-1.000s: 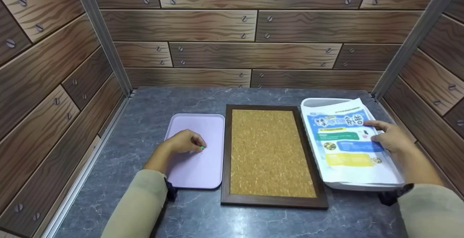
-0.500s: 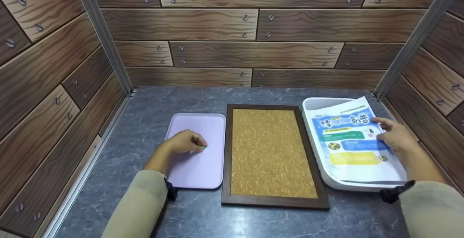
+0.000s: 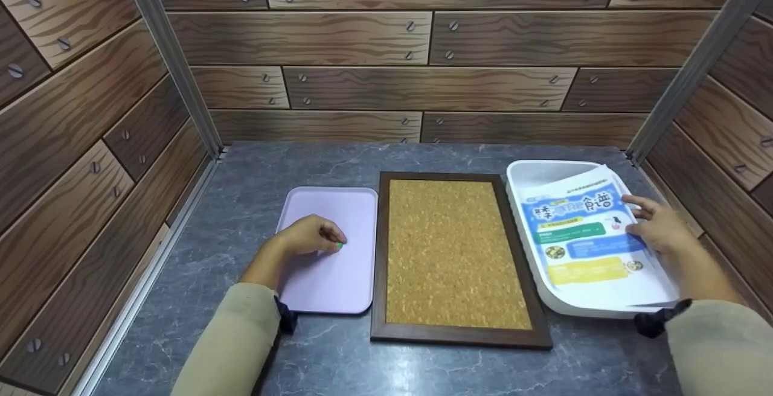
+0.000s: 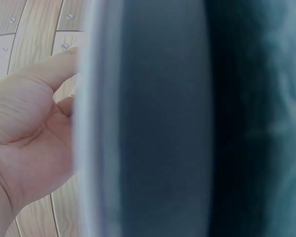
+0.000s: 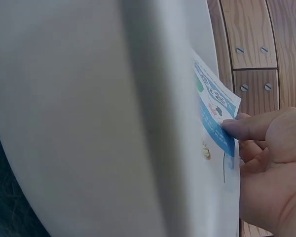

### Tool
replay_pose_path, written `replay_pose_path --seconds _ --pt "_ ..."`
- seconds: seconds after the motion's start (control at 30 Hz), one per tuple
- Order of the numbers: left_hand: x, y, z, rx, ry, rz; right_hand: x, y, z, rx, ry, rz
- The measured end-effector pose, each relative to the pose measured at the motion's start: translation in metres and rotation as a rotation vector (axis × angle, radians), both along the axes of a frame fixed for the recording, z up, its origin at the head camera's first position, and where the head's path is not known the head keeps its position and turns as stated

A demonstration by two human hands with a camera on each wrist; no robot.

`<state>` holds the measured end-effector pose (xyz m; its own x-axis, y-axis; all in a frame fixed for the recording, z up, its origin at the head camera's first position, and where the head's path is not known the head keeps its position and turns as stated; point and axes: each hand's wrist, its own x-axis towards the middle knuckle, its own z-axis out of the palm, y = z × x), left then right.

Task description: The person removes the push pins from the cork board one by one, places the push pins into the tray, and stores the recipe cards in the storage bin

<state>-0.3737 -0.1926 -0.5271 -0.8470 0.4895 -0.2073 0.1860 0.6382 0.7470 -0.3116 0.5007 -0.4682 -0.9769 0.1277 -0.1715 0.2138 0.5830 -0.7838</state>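
Observation:
In the head view my left hand (image 3: 307, 235) is over the lilac tray (image 3: 326, 290), pinching a small green object (image 3: 340, 245) between thumb and fingertips; its kind is too small to tell. The left wrist view shows the palm (image 4: 34, 128), with the tray's rim hiding the fingertips. At the right, my right hand (image 3: 661, 227) pinches the right edge of a printed paper sheet (image 3: 580, 221), thumb on the print and fingers behind, as the right wrist view shows. This sheet, with blue, green and yellow blocks, lies aslant in a white plastic basin (image 3: 558, 304).
Between tray and basin a cork board (image 3: 456, 251) with a dark brown frame lies flat on the grey marbled table (image 3: 320, 360). Wood-patterned walls (image 3: 350, 37) enclose the back and both sides, with metal posts (image 3: 175, 58) at the corners.
My right hand has shifted a little to the right with the sheet, uncovering more of the basin's left inside. The left hand stays over the tray, still pinching the green object.

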Motion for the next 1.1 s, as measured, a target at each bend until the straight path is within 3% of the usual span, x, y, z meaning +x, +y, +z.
replay_pose_path --seconds 0.6,0.93,1.1 --pt "0.004 0.003 0.0 0.022 0.009 0.006 0.004 -0.004 -0.007 0.113 -0.131 0.085" --pt "0.005 -0.003 0.002 0.032 0.046 -0.062 0.012 -0.007 -0.002 -0.009 -0.14 0.148" --pt "0.006 -0.005 0.007 0.039 0.043 -0.057 0.013 -0.005 0.002 -0.042 -0.13 0.175"
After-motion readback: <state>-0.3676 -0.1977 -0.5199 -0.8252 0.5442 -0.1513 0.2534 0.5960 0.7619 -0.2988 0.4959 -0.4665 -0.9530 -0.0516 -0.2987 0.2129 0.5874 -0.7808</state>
